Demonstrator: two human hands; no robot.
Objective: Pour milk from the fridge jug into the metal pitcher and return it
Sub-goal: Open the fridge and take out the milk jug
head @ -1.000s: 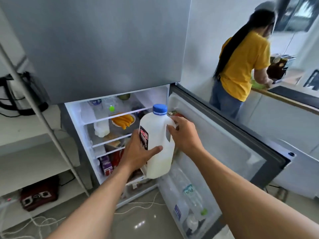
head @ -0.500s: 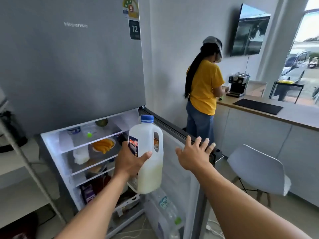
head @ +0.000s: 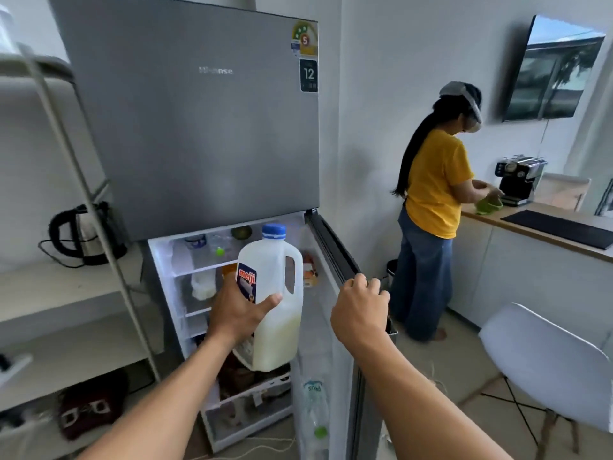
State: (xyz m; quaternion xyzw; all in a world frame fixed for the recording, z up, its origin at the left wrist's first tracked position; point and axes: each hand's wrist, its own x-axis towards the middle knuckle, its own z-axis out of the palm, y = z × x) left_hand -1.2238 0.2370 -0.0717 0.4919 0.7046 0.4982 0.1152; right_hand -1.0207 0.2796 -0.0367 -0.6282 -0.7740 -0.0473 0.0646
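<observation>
So the milk jug (head: 272, 303) is out of the fridge (head: 185, 127) and held upright in front of the open lower compartment, the left hand (head: 237, 315) wrapped round its lower body with the thumb across the front under the label; its blue cap is on, and milk fills roughly the bottom third; the right hand (head: 360, 312) is curled over the top edge of the fridge door (head: 331, 250), fingers closed on it, which I judge to be the start of swinging it shut; the fetching looks done, then, while closing the door, pouring and returning the jug all remain; the metal pitcher is nowhere clearly in view, though it may be on the counter (head: 544, 227) by the coffee machine (head: 517, 177), where another person (head: 431, 200) stands; that far end is too small to tell
</observation>
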